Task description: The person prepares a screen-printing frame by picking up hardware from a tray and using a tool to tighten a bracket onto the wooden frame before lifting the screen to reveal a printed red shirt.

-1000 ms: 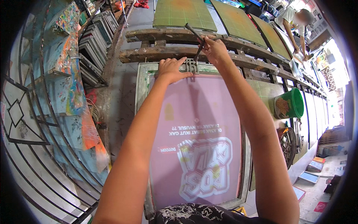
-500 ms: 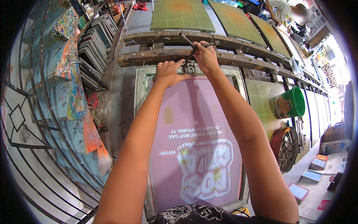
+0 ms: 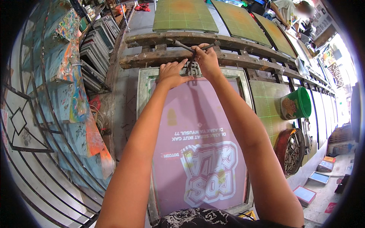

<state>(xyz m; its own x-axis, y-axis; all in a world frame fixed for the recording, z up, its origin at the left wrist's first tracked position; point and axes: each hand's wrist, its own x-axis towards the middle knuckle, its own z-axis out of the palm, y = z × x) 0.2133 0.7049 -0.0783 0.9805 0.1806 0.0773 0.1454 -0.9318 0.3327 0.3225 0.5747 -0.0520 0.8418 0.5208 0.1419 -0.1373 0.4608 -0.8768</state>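
A screen-printing frame [image 3: 143, 99] with pinkish mesh [image 3: 182, 98] and pale reversed lettering lies in front of me. Its far edge meets a metal hinge clamp [image 3: 194, 70] by the wooden rails. My right hand [image 3: 206, 60] grips a dark three-way socket wrench [image 3: 184, 46], two of whose arms stick out to either side. The third arm points down at the clamp; whether it sits on a bolt I cannot tell. Just left of the clamp, my left hand [image 3: 173, 75] rests on the frame's far edge, fingers spread and thumb reaching over the mesh.
Long wooden rails [image 3: 152, 58] run across beyond the frame, with green gridded boards [image 3: 186, 17] past them. A green bucket [image 3: 302, 102] and a round tin of small pieces [image 3: 291, 152] stand at right. Stacked frames [image 3: 93, 53] lean at left. Another person [image 3: 285, 11] is far right.
The wrench has turned, its left arm swinging nearer and further left. My right hand has shifted slightly left with it. The left hand stays in place.
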